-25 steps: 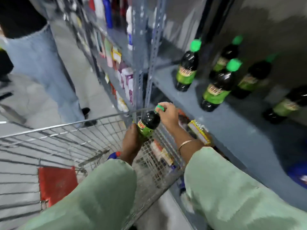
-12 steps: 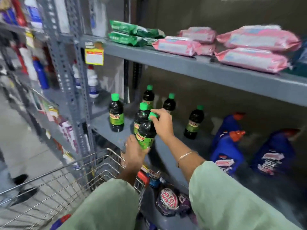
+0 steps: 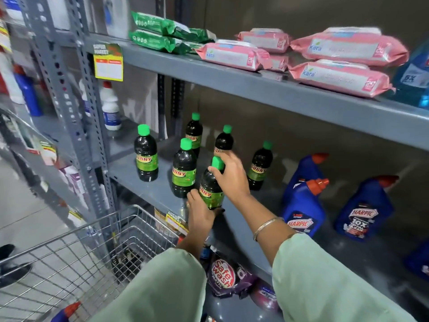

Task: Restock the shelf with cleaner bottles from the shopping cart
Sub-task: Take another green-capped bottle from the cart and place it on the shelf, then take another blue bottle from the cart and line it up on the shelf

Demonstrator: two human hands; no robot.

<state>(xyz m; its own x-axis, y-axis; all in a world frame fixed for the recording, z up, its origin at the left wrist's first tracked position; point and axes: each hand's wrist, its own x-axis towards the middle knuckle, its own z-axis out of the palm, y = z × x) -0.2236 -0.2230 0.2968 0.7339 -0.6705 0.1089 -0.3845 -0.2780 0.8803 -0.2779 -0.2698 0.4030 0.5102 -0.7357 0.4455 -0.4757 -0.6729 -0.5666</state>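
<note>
A dark cleaner bottle (image 3: 211,189) with a green cap and green label is at the front edge of the grey middle shelf (image 3: 148,189). My left hand (image 3: 199,214) grips its base from below. My right hand (image 3: 229,177) holds its neck and cap. Several matching bottles stand upright on the shelf behind it, the nearest one (image 3: 183,170) just to its left. The wire shopping cart (image 3: 76,259) is at the lower left, with a blue bottle with a red cap (image 3: 66,312) lying in it.
Blue Harpic bottles (image 3: 301,205) stand to the right on the same shelf. Pink and green wipe packs (image 3: 234,55) lie on the shelf above. Purple pouches (image 3: 227,277) sit on the shelf below. A person's shoe (image 3: 11,273) is on the floor at far left.
Both hands carried the bottle up from over the cart to the front edge of the middle shelf. The view has swung from the cart to the shelf.
</note>
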